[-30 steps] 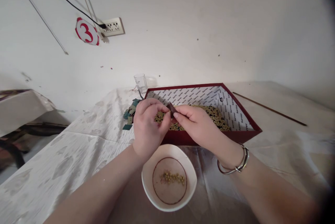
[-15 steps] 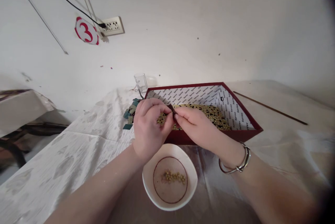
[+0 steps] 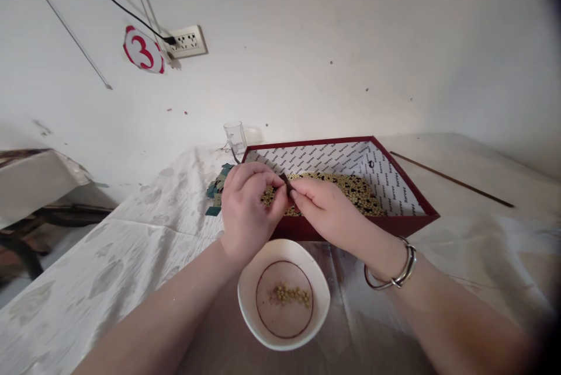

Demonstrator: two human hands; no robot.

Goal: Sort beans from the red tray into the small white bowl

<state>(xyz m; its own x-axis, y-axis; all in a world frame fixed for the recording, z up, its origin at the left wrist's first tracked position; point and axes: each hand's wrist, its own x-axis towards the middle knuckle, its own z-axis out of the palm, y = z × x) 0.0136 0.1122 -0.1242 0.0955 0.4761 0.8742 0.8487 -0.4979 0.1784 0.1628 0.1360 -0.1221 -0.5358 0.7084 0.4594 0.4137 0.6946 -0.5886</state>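
A dark red box (image 3: 394,224) lined with printed white paper holds a heap of yellowish and dark beads (image 3: 355,188). Both hands hover over its near left corner. My right hand (image 3: 326,208) pinches a small dark flat piece (image 3: 285,181) between thumb and forefinger. My left hand (image 3: 248,208) is cupped beside it, fingertips touching the same spot; several yellowish beads show in its palm. Below the hands stands a white bowl (image 3: 254,290) with a small cluster of yellowish beads (image 3: 290,294) at its bottom. Metal bangles (image 3: 397,275) circle my right wrist.
A pile of small teal and beige tiles (image 3: 216,191) lies left of the box. A clear glass (image 3: 235,137) stands by the wall behind it. A thin dark stick (image 3: 451,179) lies at the right. The pale patterned tablecloth (image 3: 131,252) covers the table.
Both hands stay together over the box corner, shifted only slightly. The view has drifted a little; the bowl and box have not moved.
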